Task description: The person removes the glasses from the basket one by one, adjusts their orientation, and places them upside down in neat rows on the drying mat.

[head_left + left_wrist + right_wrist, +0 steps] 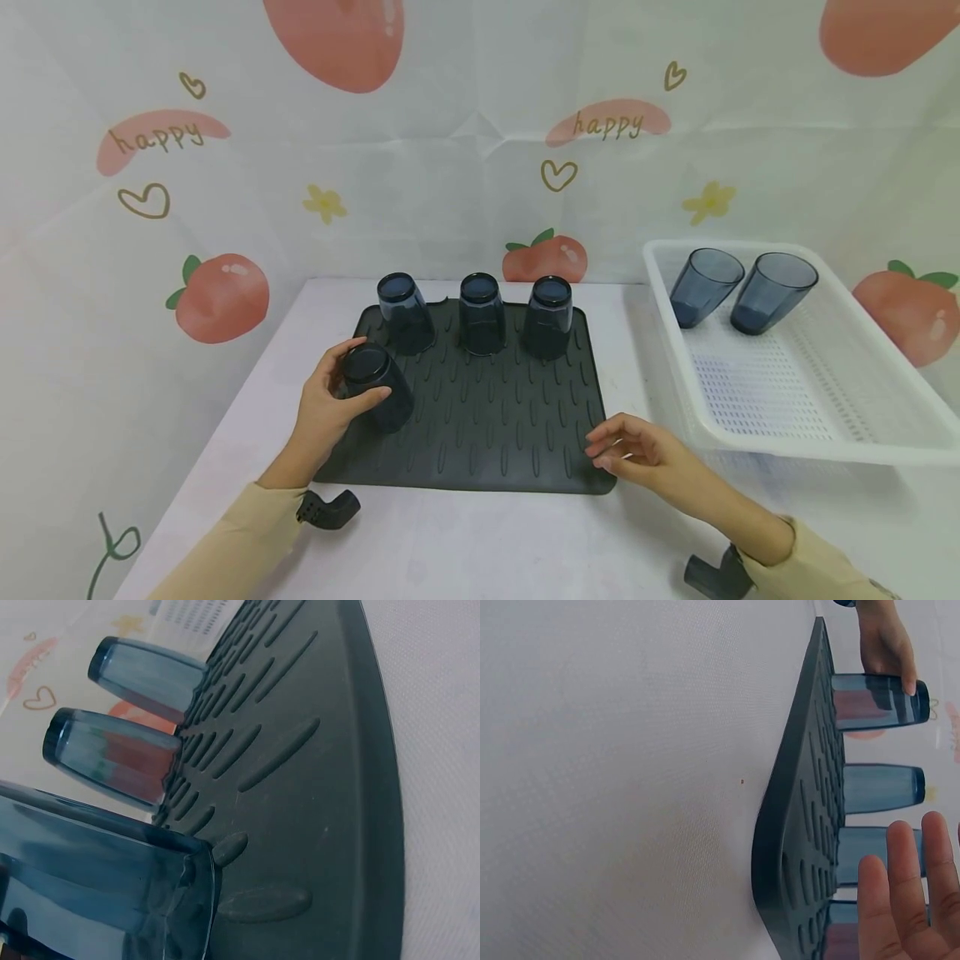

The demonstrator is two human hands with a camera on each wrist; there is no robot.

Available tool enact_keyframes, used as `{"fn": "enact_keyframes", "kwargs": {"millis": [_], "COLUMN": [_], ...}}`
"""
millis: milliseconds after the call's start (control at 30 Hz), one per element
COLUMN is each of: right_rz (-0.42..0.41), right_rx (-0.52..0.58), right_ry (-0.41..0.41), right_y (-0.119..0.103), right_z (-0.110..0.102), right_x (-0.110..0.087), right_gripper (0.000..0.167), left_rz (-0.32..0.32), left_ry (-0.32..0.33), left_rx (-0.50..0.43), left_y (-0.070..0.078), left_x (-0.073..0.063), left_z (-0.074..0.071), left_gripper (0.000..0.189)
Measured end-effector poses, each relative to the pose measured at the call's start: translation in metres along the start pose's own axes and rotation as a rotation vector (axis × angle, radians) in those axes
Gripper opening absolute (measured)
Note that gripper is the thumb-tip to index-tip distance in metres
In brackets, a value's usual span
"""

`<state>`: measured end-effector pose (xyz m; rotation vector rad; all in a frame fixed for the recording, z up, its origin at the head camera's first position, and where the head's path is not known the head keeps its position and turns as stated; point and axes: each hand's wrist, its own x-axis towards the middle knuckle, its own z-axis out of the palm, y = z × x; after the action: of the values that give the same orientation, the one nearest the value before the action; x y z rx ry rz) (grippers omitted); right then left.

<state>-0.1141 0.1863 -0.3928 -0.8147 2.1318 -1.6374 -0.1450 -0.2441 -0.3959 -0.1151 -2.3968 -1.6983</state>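
Note:
My left hand (pixel 324 410) grips a dark blue drinking glass (pixel 384 398), thumb on the near side and fingers on the far side. This glass is upside down on the left part of a black ribbed drying mat (pixel 480 454). Up close in the left wrist view, the glass (pixel 105 874) has its rim at the mat. My right hand (pixel 637 450) is by the mat's right front corner, fingers loosely bent and holding nothing. Along the mat's back stand three more upturned glasses: a left one (pixel 406 315), a middle one (pixel 482 315) and a right one (pixel 548 318).
On the right stands a white plastic basket (pixel 678 392) with a perforated bottom. Two blue glasses, one on the left (pixel 703 287) and one on the right (pixel 772 296), lean mouth-up at its back. A printed cloth (pixel 450 183) hangs behind the white table (pixel 465 542).

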Motion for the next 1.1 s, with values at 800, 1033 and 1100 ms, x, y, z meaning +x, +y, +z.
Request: {"fn": "enact_keyframes", "kwargs": {"millis": [800,1033,1100], "right_rz": [-0.001,0.004,0.002], "right_rx": [0.009,0.015,0.017], "right_ry": [0.003,0.006,0.007], "right_y": [0.0036,0.0034,0.0033], "right_z": [0.0005,0.001,0.0012], "right_x": [-0.002,-0.0021,-0.0021], "right_gripper": [0.028,0.028,0.028], "left_rz": [-0.004,-0.009,-0.014], "left_ry": [0.016,0.009,0.005], "left_rx": [-0.057,-0.048,-0.042], "left_y": [0.0029,0.0018,0.0024], "left_x": [-0.0015,-0.0004,-0.0002], "left_z": [0.0024,0.0019,0.0016], "left_gripper": [0.076,0.077,0.077]}}
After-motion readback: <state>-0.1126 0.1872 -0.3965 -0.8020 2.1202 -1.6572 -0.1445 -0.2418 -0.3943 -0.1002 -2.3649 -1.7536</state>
